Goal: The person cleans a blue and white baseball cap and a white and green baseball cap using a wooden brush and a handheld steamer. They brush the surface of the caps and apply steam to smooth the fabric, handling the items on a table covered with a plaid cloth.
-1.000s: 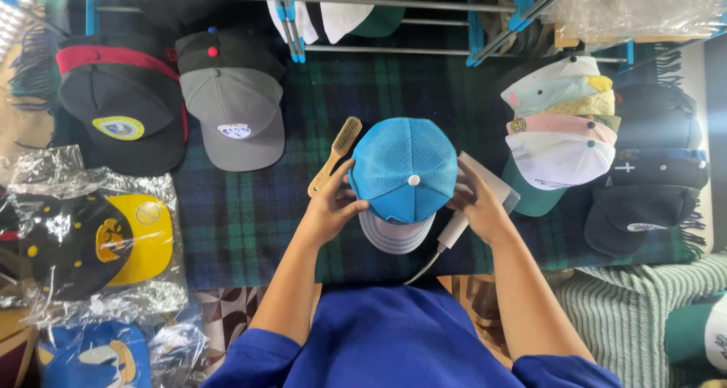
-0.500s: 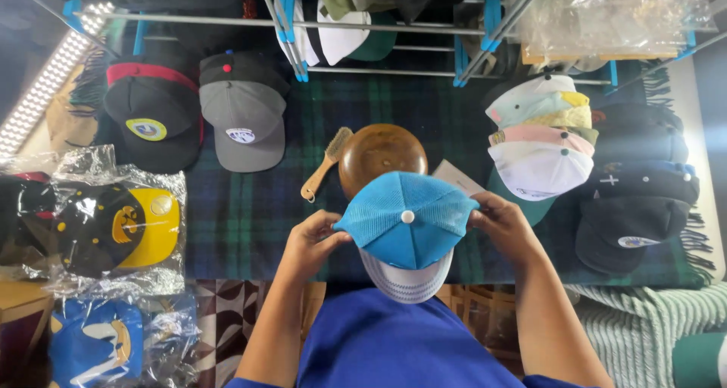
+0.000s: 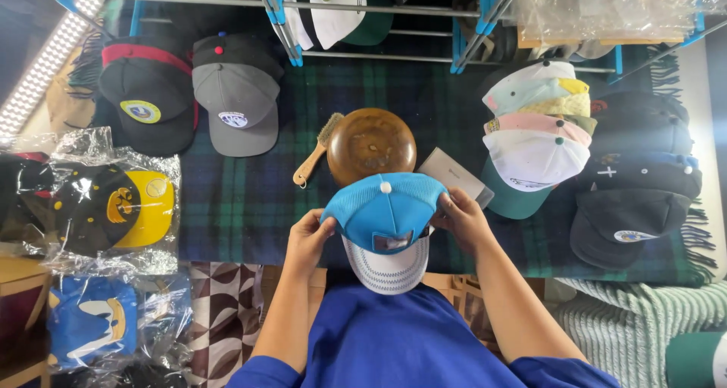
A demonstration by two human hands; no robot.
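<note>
I hold a bright blue cap [image 3: 385, 214] with a white striped brim between both hands, above the dark tartan blanket [image 3: 250, 199]. My left hand [image 3: 307, 240] grips its left side and my right hand [image 3: 460, 220] grips its right side. The brim points toward me and a patch shows on the front. Just beyond the cap stands a round wooden hat form [image 3: 371, 144], uncovered. A wooden brush [image 3: 318, 149] lies to its left, and a grey flat card [image 3: 453, 174] lies to its right.
A black cap [image 3: 148, 104] and a grey cap [image 3: 236, 100] lie at the far left. Stacked pastel caps [image 3: 534, 134] and dark caps [image 3: 636, 191] sit on the right. Bagged caps [image 3: 106, 206] lie at the left edge. A metal rack [image 3: 363, 9] spans the back.
I have lifted the blue cap off the wooden form and drawn it toward me, tilting its front up. The form now stands bare.
</note>
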